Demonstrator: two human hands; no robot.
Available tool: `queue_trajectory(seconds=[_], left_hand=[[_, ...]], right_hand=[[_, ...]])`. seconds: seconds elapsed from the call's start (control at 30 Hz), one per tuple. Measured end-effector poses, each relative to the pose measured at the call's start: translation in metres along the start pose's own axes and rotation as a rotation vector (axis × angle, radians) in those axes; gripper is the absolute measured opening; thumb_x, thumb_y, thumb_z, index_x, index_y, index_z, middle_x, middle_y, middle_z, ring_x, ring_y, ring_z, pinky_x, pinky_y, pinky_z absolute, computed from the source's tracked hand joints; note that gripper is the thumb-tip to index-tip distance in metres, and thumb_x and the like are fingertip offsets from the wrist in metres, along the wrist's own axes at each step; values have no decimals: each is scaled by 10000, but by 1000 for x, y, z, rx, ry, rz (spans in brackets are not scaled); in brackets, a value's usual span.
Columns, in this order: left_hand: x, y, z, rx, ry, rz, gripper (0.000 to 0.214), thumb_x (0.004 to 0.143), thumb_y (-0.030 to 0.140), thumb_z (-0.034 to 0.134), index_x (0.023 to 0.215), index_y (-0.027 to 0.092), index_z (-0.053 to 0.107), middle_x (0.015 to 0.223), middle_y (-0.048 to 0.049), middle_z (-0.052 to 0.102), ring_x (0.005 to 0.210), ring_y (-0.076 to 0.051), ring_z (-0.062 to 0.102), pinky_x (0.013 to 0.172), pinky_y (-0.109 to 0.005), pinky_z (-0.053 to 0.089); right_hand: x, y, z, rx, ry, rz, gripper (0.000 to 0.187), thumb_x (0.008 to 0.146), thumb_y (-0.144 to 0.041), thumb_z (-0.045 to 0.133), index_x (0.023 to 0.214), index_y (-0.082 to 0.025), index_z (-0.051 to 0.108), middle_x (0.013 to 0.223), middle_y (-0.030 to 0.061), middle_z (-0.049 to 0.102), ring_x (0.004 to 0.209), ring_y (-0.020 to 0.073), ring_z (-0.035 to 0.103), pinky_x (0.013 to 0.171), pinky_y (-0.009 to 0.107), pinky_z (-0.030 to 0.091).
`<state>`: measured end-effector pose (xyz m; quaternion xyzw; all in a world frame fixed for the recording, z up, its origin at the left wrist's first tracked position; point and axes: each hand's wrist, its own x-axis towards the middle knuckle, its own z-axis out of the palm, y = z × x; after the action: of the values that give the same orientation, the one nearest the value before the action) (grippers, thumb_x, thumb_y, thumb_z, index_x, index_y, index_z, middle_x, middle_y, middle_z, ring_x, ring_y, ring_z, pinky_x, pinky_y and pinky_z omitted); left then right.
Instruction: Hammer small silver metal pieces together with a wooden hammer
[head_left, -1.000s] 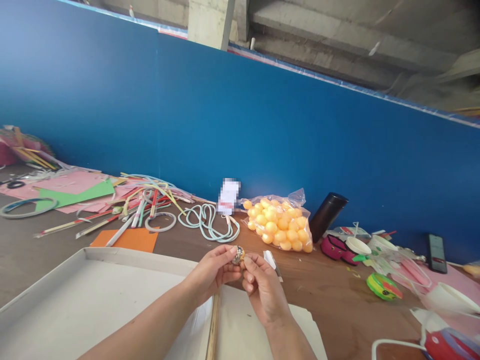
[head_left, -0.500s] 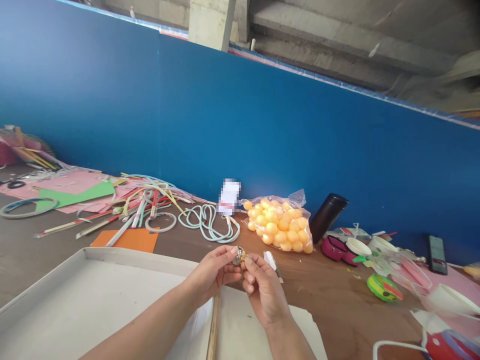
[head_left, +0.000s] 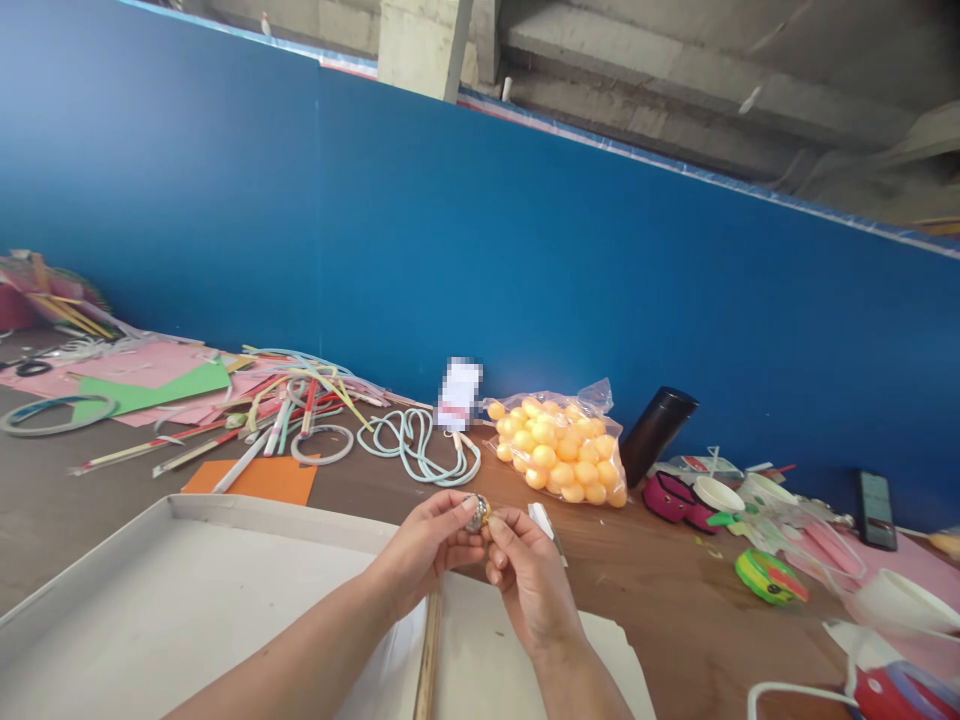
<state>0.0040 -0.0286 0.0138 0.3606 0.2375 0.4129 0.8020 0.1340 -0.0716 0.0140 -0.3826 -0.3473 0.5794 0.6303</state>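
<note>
My left hand and my right hand meet above the near edge of the brown table. Both pinch a small round ball, orange with a silvery patterned covering, held between their fingertips. A thin wooden stick lies below the hands, beside a shallow white tray. A small white piece lies on the table just right of my right hand.
A clear bag of orange balls lies behind the hands, with a black cylinder to its right. Pale green cord loops, coloured sticks and paper sheets spread to the left. A phone, cups and a green disc lie right. A blue wall backs the table.
</note>
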Motion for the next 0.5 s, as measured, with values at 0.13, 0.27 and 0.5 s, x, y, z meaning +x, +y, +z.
queue_trajectory(seconds=[0.13,0.27,0.5], left_hand=[[-1,-1,0,38,2,18,215,761,323,631,853,143,555,750,-46,610,645,-97,609,625,-199,519],[-2,-1,1,69,14,37,233,752,326,640,875,141,568,766,-47,610,655,-102,608,642,-219,517],[-4,-4,0,92,14,52,256,744,342,642,887,137,584,768,-54,614,665,-117,606,649,-246,507]], right_hand=[[0,1,-2,-24,0,8,131,794,-256,650,750,-137,620,578,-34,519,474,40,423,452,158,375],[0,2,-2,-38,2,7,137,792,-263,651,749,-138,614,536,-48,497,474,47,434,457,164,395],[-1,2,-3,-85,21,5,165,780,-288,662,759,-143,586,515,-57,502,475,61,473,482,184,432]])
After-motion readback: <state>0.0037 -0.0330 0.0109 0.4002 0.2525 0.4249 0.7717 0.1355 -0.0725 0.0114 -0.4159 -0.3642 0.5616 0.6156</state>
